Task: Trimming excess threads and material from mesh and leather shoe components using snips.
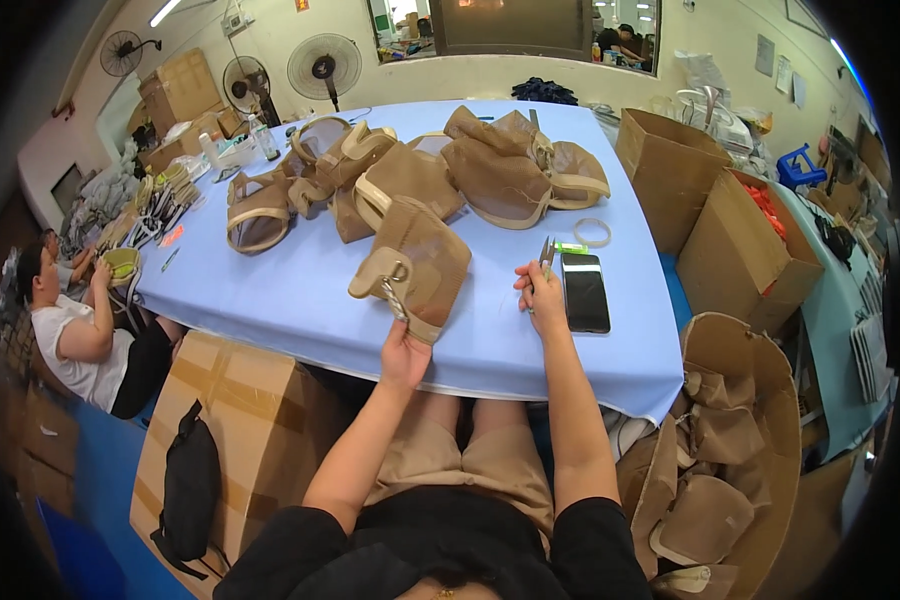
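Head view: left hand (406, 360) holds brown bag (438, 268); wall sheets (765, 55) unreadable.

Bags (410, 180) on table (490, 330), cartons (665, 175) to right

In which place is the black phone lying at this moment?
In the head view, the black phone lies right of centre on the blue-covered table, just right of the person's right hand and below the small green item.
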{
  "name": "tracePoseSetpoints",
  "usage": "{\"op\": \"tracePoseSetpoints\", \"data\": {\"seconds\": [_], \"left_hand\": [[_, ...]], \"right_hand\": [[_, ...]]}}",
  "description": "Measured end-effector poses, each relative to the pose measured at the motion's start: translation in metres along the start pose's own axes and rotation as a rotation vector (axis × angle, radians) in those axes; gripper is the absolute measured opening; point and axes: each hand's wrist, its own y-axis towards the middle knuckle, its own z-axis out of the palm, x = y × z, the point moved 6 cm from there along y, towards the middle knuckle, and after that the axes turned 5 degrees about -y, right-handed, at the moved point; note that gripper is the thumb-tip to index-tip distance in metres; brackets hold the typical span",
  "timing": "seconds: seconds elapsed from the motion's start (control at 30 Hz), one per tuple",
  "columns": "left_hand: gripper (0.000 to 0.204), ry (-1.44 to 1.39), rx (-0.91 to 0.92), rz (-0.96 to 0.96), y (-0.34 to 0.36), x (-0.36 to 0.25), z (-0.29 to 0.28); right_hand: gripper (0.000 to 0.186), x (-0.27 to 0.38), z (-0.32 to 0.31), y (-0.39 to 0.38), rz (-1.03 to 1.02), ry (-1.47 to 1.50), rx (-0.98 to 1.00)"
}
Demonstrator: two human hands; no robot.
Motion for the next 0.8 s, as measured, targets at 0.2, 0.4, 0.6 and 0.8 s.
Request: {"op": "tracePoseSetpoints", "data": {"seconds": [0.2,0.4,0.6,0.8], "left_hand": [[0.037,-0.097,-0.003,-0.068,0.001,0.003,-0.008],[0.037,-0.081,0.086,-0.071,-0.001,-0.002,-0.007],[0.036,-0.088,0.059,-0.05,0.001,0.006,-0.01],[0.037,-0.114,0.084,-0.056,-0.003,0.005,-0.006]], "right_hand": [[0.039,0.008,0.006,0.001,-0.458,-0.261,-0.005],[0.044,0.003,0.002,-0.004,-0.015,-0.063,0.101],[0.039,0.0,0.012,-0.001,-0.349,-0.171,-0.007],[0.036,0.008,0.011,-0.01,-0.106,-0.236,0.099]]}}
